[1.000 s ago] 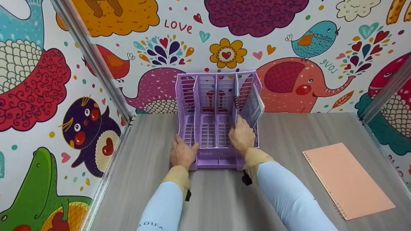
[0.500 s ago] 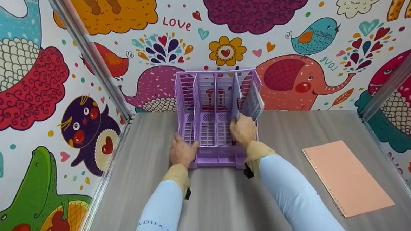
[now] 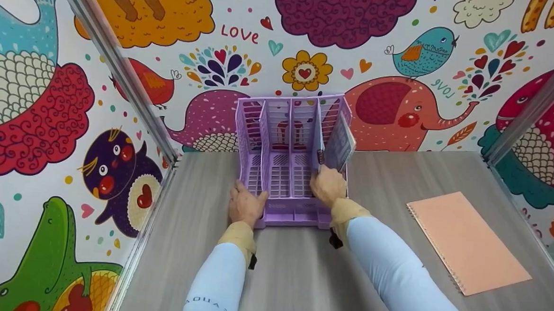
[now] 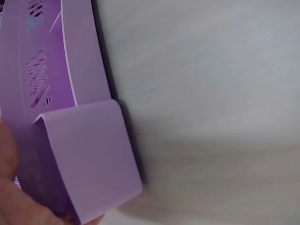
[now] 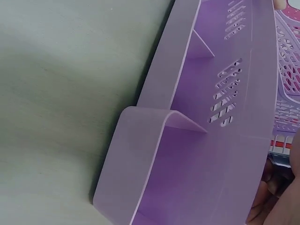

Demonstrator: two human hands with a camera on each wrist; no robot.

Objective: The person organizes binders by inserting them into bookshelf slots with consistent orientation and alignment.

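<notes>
A purple file rack [image 3: 293, 205] with upright compartments stands against the back wall. At its left front corner the left hand [image 3: 247, 205] grips the side, thumb on the front; the left wrist view shows fingers around the corner of the rack [image 4: 93, 159]. The right hand [image 3: 328, 185] is inside the right compartment, fingers curled at the lower edge of a blue notebook [image 3: 318, 134] with dark spiral binding; its fingertips are hidden. A second grey-blue notebook [image 3: 339, 144] leans at the rack's right wall. In the right wrist view, fingers [image 5: 262, 201] show behind the rack front [image 5: 225, 159].
A peach spiral notebook [image 3: 469, 244] lies flat on the grey wooden table [image 3: 289, 279], right of the rack. Patterned walls with metal corner posts [image 3: 115, 66] enclose the table at the back and sides.
The right hand has lowered slightly toward the front of the rack, and the dark spiral binding sits lower beside it. The left hand stays at the corner.
</notes>
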